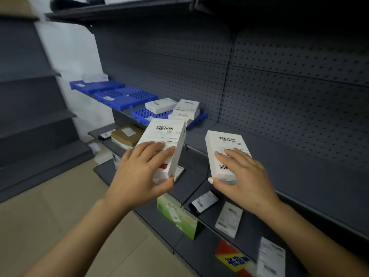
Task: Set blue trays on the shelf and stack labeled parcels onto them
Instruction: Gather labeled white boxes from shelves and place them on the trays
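Parcels are being held above the shelf (299,166): left hand (137,172) gripping one white parcel (165,136), right hand (243,176) gripping another (225,148).

Background: grey shop racking, white wall, tiled floor.
Perforated grey back panel (279,86) stands behind the shelf (289,172) and runs its full width. A slotted upright strip (228,76) splits the panel into two bays. Dark upper shelf (139,11) overhangs along the top edge, with a bracket (90,27) under its left end. White wall (69,52) shows past the panel's left edge. Left of the wall is a second grey rack (26,92) with stepped shelves, blurred. Something tan like cardboard (14,7) sits at that rack's top corner; can't tell what it is. Beige tiled floor (60,206) fills the lower left, between the two racks.
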